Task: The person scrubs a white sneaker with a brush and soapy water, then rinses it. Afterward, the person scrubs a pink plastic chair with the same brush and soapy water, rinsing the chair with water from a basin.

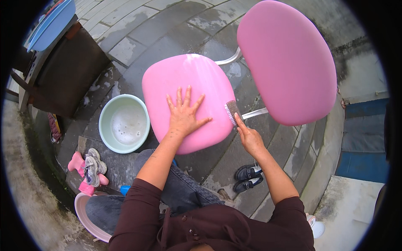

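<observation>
A pink chair seat [194, 78] lies before me, with white suds at its far edge. My left hand [184, 117] rests flat on it, fingers spread, holding nothing. At the seat's right edge my right hand [249, 138] grips a scrub brush [232, 112], its pale bristles against the pink surface. Beyond, a pink backrest [289, 62] joins the seat by curved metal bars [255, 113]. A pale green basin [124, 123] of sudsy water stands just left of the seat.
Black shoes [248, 178] sit below my right hand. Grey sneakers [93, 166] and pink boots [76, 163] are at lower left, near a pink tub [82, 213]. A dark cabinet-like object [69, 70] and blue basin [55, 25] stand upper left. The paving [150, 28] is wet.
</observation>
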A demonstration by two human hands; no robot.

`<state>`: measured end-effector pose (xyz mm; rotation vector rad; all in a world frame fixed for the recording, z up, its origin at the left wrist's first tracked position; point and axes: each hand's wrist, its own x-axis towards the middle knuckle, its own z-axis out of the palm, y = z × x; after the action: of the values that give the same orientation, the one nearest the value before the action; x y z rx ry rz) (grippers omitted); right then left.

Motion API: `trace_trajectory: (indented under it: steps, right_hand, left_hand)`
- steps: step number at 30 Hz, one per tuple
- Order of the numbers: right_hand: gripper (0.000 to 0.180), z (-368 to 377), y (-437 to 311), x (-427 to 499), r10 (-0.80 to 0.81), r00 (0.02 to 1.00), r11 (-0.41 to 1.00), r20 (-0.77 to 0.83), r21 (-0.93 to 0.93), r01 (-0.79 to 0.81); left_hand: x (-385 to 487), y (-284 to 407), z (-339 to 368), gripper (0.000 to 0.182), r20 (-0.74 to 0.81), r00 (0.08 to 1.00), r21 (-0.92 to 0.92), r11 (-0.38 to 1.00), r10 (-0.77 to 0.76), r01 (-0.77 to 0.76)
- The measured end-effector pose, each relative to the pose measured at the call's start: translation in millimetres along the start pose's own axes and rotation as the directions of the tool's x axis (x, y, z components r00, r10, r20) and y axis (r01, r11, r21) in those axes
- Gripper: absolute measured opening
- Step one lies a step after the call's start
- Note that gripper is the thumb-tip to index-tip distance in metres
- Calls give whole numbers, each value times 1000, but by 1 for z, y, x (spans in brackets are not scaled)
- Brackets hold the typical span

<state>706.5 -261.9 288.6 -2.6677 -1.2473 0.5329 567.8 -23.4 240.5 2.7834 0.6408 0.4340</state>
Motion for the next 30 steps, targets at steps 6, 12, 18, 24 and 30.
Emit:
trace_trajectory:
  steps: [6,12,18,24,30]
  right_hand:
    - [54,-17,-28,119,7,990,1000,-140,16,-5]
    - [52,-23,-26,162,188,982,913,-28,374,-164]
    - [55,13,13,-8,134,991,888,29,440,-133]
    - [54,7,10,43,145,986,890,-87,446,-92]
    - [50,-10,2,151,248,969,819,4,533,-211]
  left_hand:
    - [2,1,-6,86,12,1000,-32,999,17,-17]
    - [4,4,-13,87,90,996,38,999,-13,10]
    - [2,5,-8,88,44,999,20,1000,19,-20]
    - [3,3,-4,89,20,998,43,998,52,-52]
    - [3,5,-5,89,61,998,56,998,19,-22]
